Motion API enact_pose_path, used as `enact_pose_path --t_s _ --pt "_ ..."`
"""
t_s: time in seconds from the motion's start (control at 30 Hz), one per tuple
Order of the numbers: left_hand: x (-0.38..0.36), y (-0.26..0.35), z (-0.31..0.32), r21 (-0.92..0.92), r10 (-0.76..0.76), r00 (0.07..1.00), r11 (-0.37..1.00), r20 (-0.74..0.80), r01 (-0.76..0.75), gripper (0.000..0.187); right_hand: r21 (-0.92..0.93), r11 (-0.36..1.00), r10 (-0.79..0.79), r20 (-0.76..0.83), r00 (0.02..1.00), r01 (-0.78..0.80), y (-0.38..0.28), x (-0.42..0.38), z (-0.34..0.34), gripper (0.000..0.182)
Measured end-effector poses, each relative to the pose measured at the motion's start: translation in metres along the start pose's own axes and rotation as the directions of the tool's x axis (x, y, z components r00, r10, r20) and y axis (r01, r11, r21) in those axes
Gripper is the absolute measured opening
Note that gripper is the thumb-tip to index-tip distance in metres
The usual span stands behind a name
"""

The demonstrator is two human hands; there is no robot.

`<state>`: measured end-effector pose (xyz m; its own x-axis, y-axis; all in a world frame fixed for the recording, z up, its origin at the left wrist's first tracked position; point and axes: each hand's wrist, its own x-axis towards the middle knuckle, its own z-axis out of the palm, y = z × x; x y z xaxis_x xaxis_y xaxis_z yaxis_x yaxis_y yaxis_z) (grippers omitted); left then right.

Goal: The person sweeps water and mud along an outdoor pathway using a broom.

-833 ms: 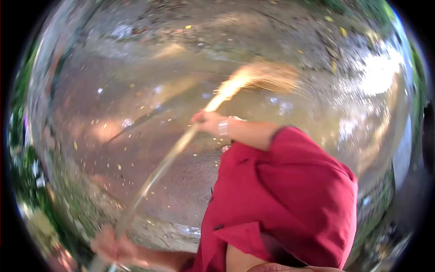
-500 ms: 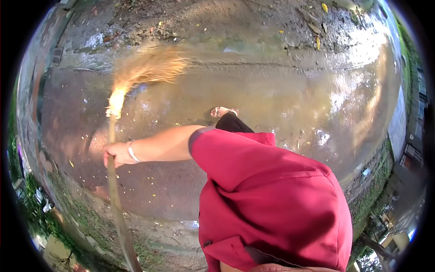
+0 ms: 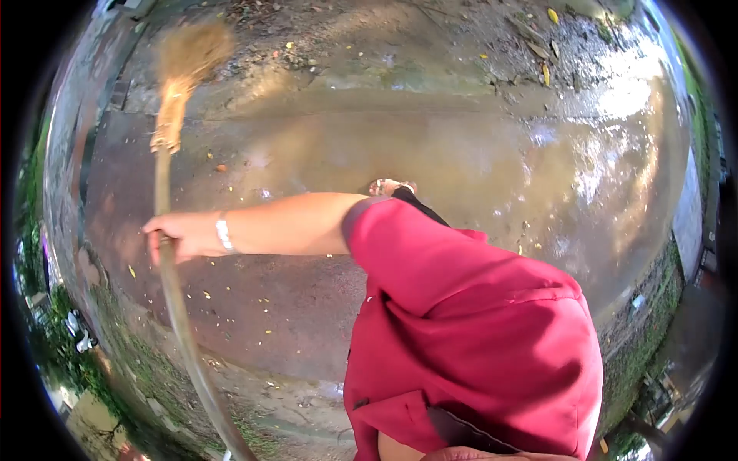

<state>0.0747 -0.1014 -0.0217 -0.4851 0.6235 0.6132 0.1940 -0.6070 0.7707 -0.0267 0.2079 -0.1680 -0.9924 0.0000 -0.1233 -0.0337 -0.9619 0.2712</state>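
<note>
A long-handled straw broom (image 3: 171,115) is in my right hand (image 3: 184,235), whose arm reaches across my front to the left. The fingers wrap round the wooden handle (image 3: 184,330) partway along it. A pale bracelet (image 3: 223,233) circles that wrist. The bristles (image 3: 194,52) fan out at the upper left and are blurred. Below, the handle curves out of the lower edge, where its end is hidden. My left hand is out of the frame; only some bare arm shows below the red sleeve at the bottom.
Wet, muddy paving (image 3: 323,138) with shiny puddles lies around me. Small fallen leaves dot the ground. My foot (image 3: 393,187) stands in the middle. Dirt and debris (image 3: 346,38) line the far edge, and grass (image 3: 646,338) grows at the right.
The broom's bristles have swung up and to the left, away from the middle of the paving. My right hand has moved left and slightly up with the handle.
</note>
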Motion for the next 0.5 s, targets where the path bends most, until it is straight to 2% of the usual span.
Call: enact_pose_path --t_s 0.1,0.13,0.17,0.2,0.23,0.27,0.3,0.33,0.37,0.4,0.43,0.47,0.5 --pt "-0.060 0.060 -0.062 -0.046 0.119 0.984 0.991 -0.134 -0.127 0.048 0.076 0.996 -0.055 -0.017 0.998 0.056 0.033 -0.042 -0.041 0.017" --pt "-0.082 0.077 -0.084 -0.067 0.159 0.972 0.983 -0.174 -0.172 0.050 0.062 0.993 -0.089 -0.216 0.972 0.105 0.041 -0.064 -0.053 0.018" --pt "-0.102 0.092 -0.102 -0.086 0.195 0.958 0.973 -0.210 -0.216 0.052 0.019 0.987 -0.149 -0.261 0.954 0.159 0.046 -0.095 -0.062 0.016" --pt "-0.121 0.101 -0.124 -0.119 0.229 0.947 0.958 -0.227 -0.260 0.053 0.039 0.978 -0.179 -0.336 0.925 0.203 0.049 -0.097 -0.103 0.014" --pt "-0.133 0.101 -0.143 -0.151 0.251 0.937 0.944 -0.243 -0.292 0.055 -0.023 0.965 -0.241 -0.462 0.854 0.260 0.049 -0.125 -0.111 0.014" --pt "-0.117 0.085 -0.126 -0.205 0.253 0.936 0.930 -0.244 -0.305 0.057 0.015 0.953 -0.260 -0.475 0.841 0.303 0.046 -0.146 -0.135 0.015" --pt "-0.103 0.059 -0.105 -0.040 0.237 0.880 0.960 -0.412 -0.277 0.026 0.019 0.927 -0.319 -0.486 0.814 0.375 0.039 -0.168 -0.157 0.016" --pt "-0.103 0.035 -0.115 -0.093 0.128 0.871 0.977 -0.474 -0.194 0.027 0.032 0.886 -0.328 -0.662 0.674 0.462 0.031 -0.190 -0.162 0.015" --pt "-0.086 0.003 -0.098 -0.133 0.049 0.820 0.980 -0.570 -0.151 0.027 0.095 0.843 -0.310 -0.720 0.621 0.530 0.012 -0.206 -0.201 0.018" --pt "-0.064 -0.026 -0.079 -0.311 -0.073 0.794 0.939 -0.603 -0.149 0.028 0.038 0.823 -0.347 -0.756 0.555 0.567 -0.004 -0.231 -0.208 0.018" --pt "-0.053 -0.053 -0.074 -0.442 -0.233 0.783 0.895 -0.577 -0.060 0.028 -0.154 0.823 -0.470 -0.724 0.504 0.547 -0.022 -0.255 -0.234 0.011" --pt "-0.033 -0.080 -0.052 -0.414 -0.293 0.750 0.910 -0.592 0.029 0.026 -0.248 0.845 -0.483 -0.736 0.475 0.473 -0.041 -0.280 -0.244 0.009" --pt "-0.013 -0.104 -0.022 -0.163 -0.277 0.678 0.960 -0.681 0.229 0.024 -0.078 0.767 -0.483 -0.724 0.493 0.637 -0.061 -0.301 -0.262 0.012"
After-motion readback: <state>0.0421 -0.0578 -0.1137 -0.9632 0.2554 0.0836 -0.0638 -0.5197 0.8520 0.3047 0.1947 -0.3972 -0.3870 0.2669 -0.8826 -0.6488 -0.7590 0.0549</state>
